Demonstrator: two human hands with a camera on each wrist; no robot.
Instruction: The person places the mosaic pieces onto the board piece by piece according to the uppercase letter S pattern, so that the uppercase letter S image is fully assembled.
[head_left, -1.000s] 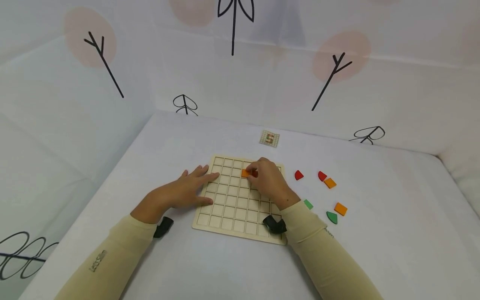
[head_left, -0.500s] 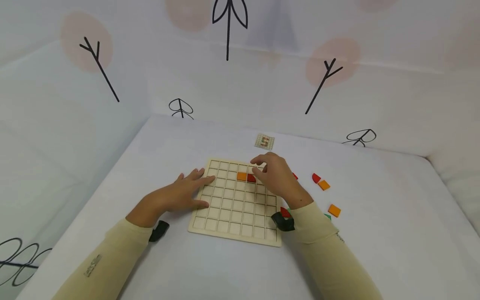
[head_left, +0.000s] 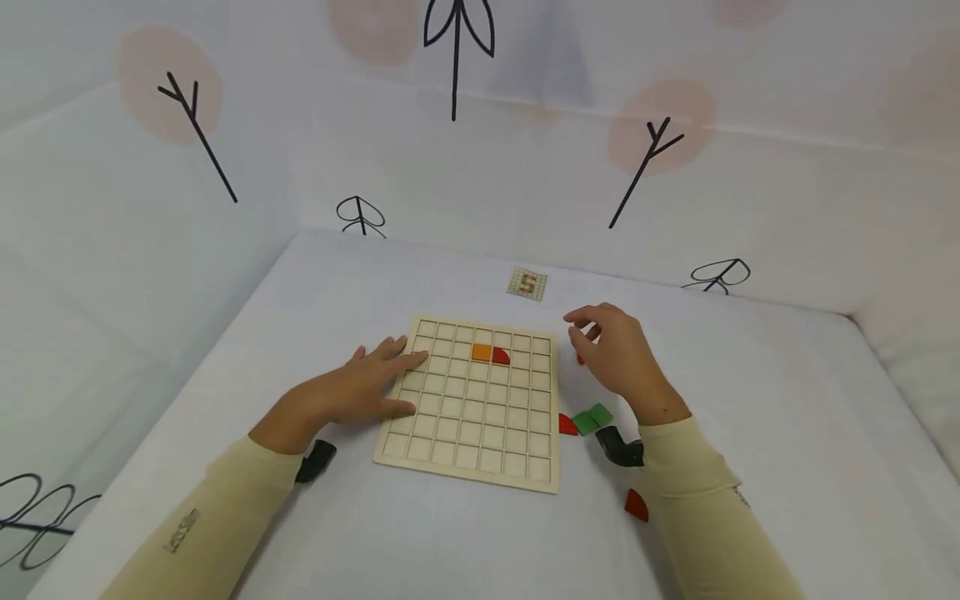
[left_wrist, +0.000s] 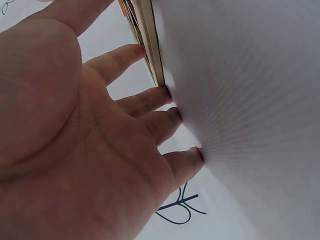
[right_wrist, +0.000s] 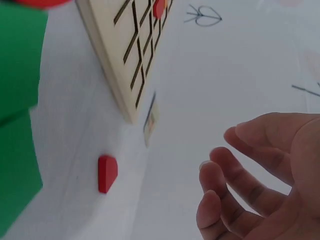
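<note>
A pale wooden grid board [head_left: 457, 450] lies on the white table. Within its upper rows an orange square tile [head_left: 482, 352] sits beside a red quarter-circle tile [head_left: 501, 357]. My left hand [head_left: 360, 392] rests at the board's left edge, fingers spread; the left wrist view has a fingertip [left_wrist: 137, 50] at the board's side. Right of the board, my right hand [head_left: 618, 354] hovers with loosely bent fingers and nothing between them. Below its fingertips lies a red tile [right_wrist: 107, 173], partly covered by the hand in the head view.
Two green tiles [head_left: 592, 419] lie near the board's right edge, alongside a red tile [head_left: 567, 424]. Another red quarter-circle [head_left: 637, 505] lies by the right sleeve. A small card with a grid pattern [head_left: 527, 283] lies behind the board. White cloth walls [head_left: 540, 192] enclose the table.
My right hand has let go of the red quarter-circle on the board and moved right, off the board. The orange tiles at right are now hidden by the arm. My left hand stays put.
</note>
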